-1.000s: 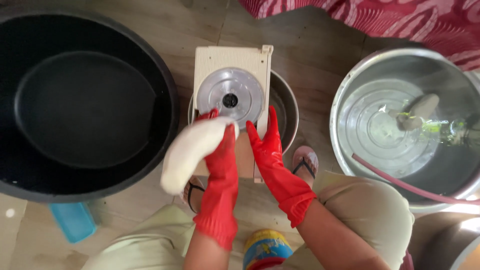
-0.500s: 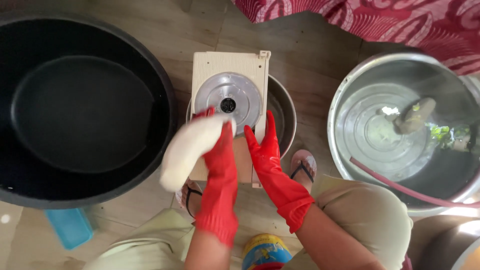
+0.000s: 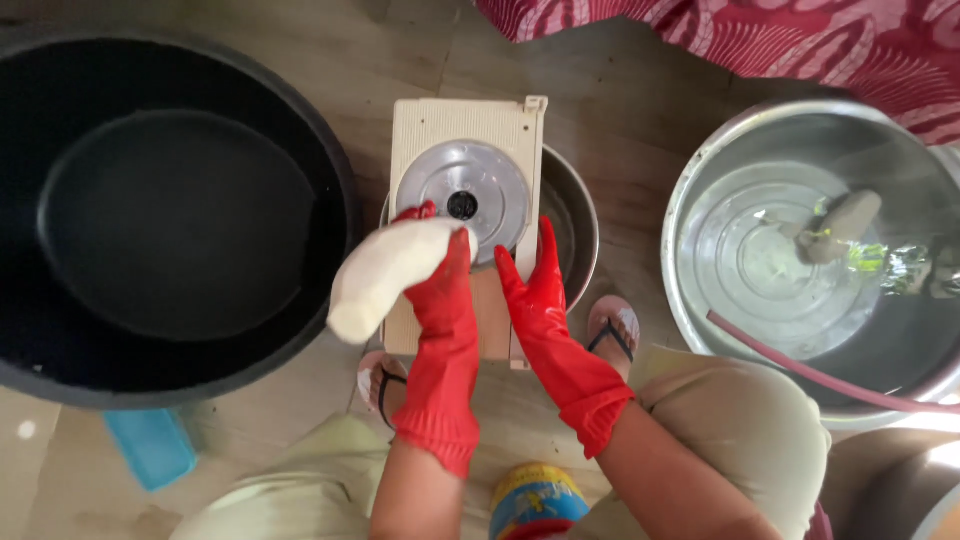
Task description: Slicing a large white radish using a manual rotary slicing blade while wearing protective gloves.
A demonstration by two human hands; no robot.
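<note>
My left hand (image 3: 440,300), in a red rubber glove, grips a pale peeled root (image 3: 385,275) and presses its end against a cream slicer board (image 3: 430,130). The board has a round metal disc (image 3: 462,195) and lies across a small steel bowl (image 3: 575,225). My right hand (image 3: 535,300), also gloved in red, lies flat on the board's right side, fingers up along the disc's edge. The root's free end sticks out to the left, past the board.
A big black tub (image 3: 170,210) with a dark pan inside it stands to the left. At the right is a large steel basin (image 3: 800,260) with water, a pale root and a pink hose (image 3: 800,365). A blue block (image 3: 150,445) lies on the tiled floor, and red patterned cloth (image 3: 800,40) at the top.
My left hand has nudged the root slightly up the board toward the disc. My right hand stays on the board's right side.
</note>
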